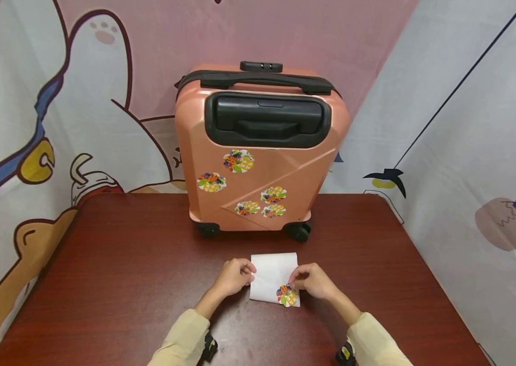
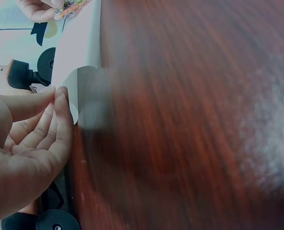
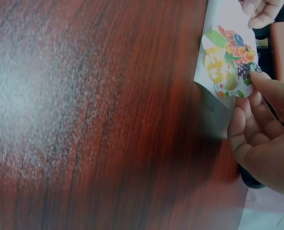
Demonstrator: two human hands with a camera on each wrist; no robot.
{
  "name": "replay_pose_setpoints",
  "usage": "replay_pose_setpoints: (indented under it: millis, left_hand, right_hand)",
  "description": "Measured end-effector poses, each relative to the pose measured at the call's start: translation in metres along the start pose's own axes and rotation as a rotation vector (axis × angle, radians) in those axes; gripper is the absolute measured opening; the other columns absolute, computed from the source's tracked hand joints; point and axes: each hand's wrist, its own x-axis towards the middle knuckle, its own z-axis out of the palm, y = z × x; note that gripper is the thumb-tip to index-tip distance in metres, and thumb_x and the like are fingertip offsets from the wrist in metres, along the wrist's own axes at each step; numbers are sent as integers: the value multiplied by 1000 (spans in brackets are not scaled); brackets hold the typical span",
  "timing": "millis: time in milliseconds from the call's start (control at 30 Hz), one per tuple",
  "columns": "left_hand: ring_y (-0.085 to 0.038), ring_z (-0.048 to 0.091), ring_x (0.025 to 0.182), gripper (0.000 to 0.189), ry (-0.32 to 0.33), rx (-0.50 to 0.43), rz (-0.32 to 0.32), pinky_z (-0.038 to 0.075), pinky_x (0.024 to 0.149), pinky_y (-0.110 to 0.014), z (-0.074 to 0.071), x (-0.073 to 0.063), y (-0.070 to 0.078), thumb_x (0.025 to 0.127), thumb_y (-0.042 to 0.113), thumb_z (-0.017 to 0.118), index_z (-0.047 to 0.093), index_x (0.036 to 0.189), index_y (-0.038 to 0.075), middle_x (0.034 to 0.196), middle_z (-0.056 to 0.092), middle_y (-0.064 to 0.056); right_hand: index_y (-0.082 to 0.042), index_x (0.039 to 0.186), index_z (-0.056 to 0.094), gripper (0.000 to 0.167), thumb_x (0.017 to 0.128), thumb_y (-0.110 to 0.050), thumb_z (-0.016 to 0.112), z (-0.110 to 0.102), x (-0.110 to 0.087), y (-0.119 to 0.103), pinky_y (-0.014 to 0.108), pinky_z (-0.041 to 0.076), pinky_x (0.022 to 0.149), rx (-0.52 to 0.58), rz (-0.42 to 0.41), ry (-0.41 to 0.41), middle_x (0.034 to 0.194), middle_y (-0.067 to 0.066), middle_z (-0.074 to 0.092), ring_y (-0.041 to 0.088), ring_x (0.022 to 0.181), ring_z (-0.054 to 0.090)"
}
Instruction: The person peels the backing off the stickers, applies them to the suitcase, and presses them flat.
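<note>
A white backing sheet is held over the table, with a round fruit-print sticker at its lower right corner. My left hand pinches the sheet's left edge between thumb and index finger, as the left wrist view shows. My right hand pinches the edge of the sticker; in the right wrist view the thumb lies on the sticker beside its printed grapes. Behind the sheet stands an upright rose-gold suitcase. Several similar fruit stickers are on its front, among them one upper sticker.
The suitcase rests on black wheels at the back of the dark red wooden table. A cartoon-print cloth hangs behind and along both sides. Black wrist bands show at both sleeves.
</note>
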Motion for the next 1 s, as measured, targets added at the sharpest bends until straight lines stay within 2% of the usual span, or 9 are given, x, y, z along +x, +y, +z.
replay_pose_setpoints:
  millis: [167,533,633,733,833,1000]
  left_hand:
    - [-9,55,53,5,-2,20,-1,46,50,-20,-1,0,1,77,-7,64,63,80,-3,66,59,-4]
    - [-14,58,55,5,-20,20,38,45,48,-21,-7,-3,3,78,-8,62,63,82,-4,70,62,-8]
    - [-11,57,54,5,-9,38,39,44,44,-21,-9,-3,4,78,-6,63,64,82,-2,71,63,-7]
    - [-10,56,53,6,17,59,53,43,42,-21,-12,-3,7,77,-3,66,65,81,1,73,63,-6]
    - [-10,55,54,5,33,88,78,44,48,-21,-17,-2,12,77,-1,67,65,80,2,74,62,-4]
    - [-7,55,58,4,18,117,113,45,58,-21,-21,2,21,78,2,67,66,82,3,71,62,0]
  right_hand:
    - [2,74,66,5,75,7,66,-4,-2,1,24,45,55,5,24,-6,71,7,61,11,61,51]
    - [1,74,65,7,75,8,65,-11,-5,-4,23,41,52,3,16,-21,68,11,60,10,57,48]
    - [3,75,65,6,76,9,64,-13,-6,-8,22,40,49,19,13,-43,67,12,58,9,55,45]
    - [6,76,64,5,77,11,62,-16,-9,-22,22,40,49,20,17,-60,68,17,59,10,54,46]
    - [5,76,65,6,77,10,61,-20,-8,-26,23,40,49,24,14,-66,69,17,60,11,54,46]
    - [1,77,66,5,77,6,65,-26,0,-22,23,41,49,24,16,-58,67,7,59,10,54,46]
